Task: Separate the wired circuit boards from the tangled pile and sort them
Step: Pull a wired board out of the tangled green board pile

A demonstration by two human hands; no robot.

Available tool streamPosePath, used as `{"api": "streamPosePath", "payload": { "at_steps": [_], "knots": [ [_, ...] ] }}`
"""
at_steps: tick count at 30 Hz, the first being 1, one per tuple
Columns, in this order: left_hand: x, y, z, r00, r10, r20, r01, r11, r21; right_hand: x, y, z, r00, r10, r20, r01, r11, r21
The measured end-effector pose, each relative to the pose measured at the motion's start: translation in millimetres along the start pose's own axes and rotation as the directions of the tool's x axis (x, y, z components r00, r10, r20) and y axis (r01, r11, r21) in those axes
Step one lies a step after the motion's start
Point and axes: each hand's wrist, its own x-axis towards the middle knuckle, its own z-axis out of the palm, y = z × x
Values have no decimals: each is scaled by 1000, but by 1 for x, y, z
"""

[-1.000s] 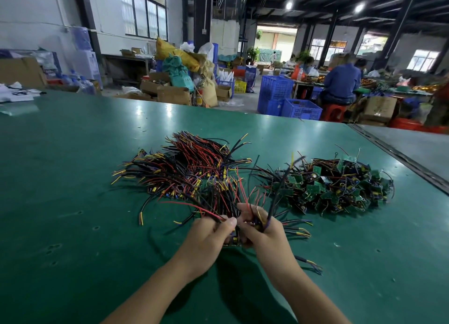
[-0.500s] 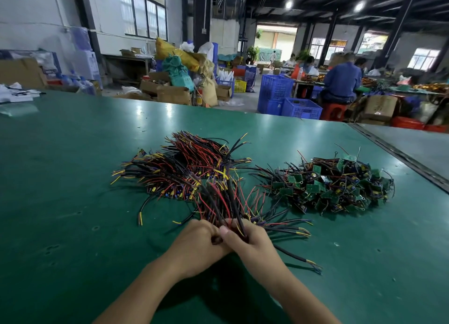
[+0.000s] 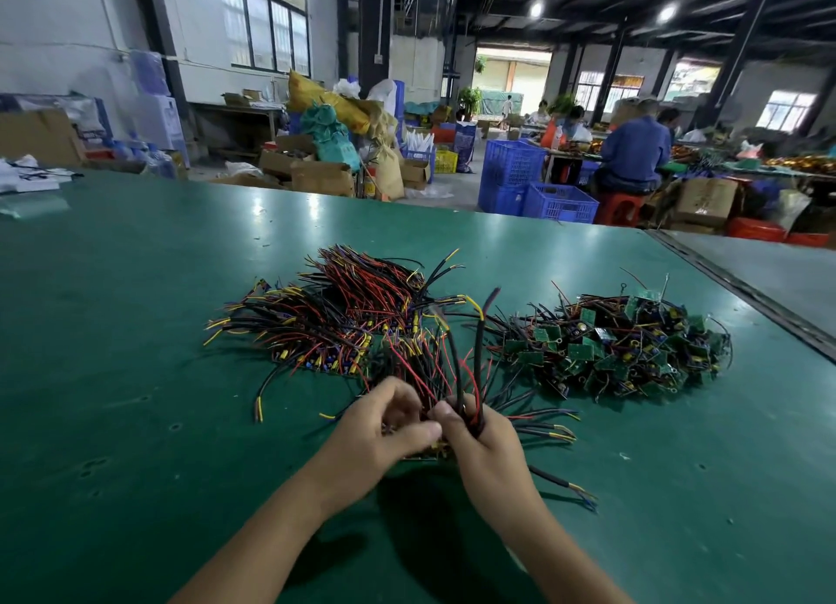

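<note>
A spread of wired boards with long black, red and yellow-tipped leads (image 3: 344, 318) lies fanned out on the green table (image 3: 135, 332), left of centre. To the right sits a tangled pile of small green circuit boards (image 3: 619, 345). Close to me, both hands meet over a bunch of wired boards (image 3: 434, 372). My right hand (image 3: 484, 445) grips its black and red wires, which stand up through the fist. My left hand (image 3: 384, 431) pinches the same bunch with thumb and fingers curled. The boards under my hands are mostly hidden.
A metal seam (image 3: 742, 296) runs along the table's right side. Beyond the far edge stand blue crates (image 3: 534, 187), cardboard boxes (image 3: 316, 173) and a seated person in blue (image 3: 633, 151). White papers (image 3: 27, 178) lie at the far left.
The bunch's wires, which leaned flat half a second ago, now stand up from my right fist. Both hands stay together at the same spot.
</note>
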Motion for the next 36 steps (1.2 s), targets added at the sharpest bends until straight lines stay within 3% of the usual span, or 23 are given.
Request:
{"api": "streamPosePath", "payload": {
  "at_steps": [3, 7, 10, 13, 19, 23, 26, 31, 36],
  "knots": [
    [4, 0, 3, 998, -48, 51, 64, 914, -401, -1, -1, -2, 999, -23, 27, 24, 999, -37],
    [3, 2, 17, 998, 6, 62, 23, 892, -451, -3, -4, 0, 990, -21, 138, 28, 998, -50],
    [1, 6, 25, 999, -45, 12, 45, 861, -506, -4, -4, 1, 979, -34, 202, 74, 978, -197],
    [2, 13, 24, 991, -127, -41, 80, 806, -586, -4, -4, 2, 961, 53, 271, -4, 984, -178],
    [6, 15, 19, 978, -194, -81, 89, 729, -678, -6, -12, 2, 898, 218, 382, -296, 942, 158],
    [4, 13, 18, 981, -182, -64, 84, 702, -707, -3, -16, -3, 822, 244, 515, -460, 818, 347],
    [2, 15, 16, 993, -96, -64, 33, 766, -642, 1, -15, -8, 787, 264, 557, -553, 701, 450],
    [5, 13, 11, 991, -77, -113, -13, 766, -642, 1, -12, -7, 882, 195, 429, -427, 717, 551],
    [9, 13, 11, 978, -128, -165, -23, 717, -697, -1, -12, -3, 897, 134, 421, -391, 685, 615]
  ]
}}
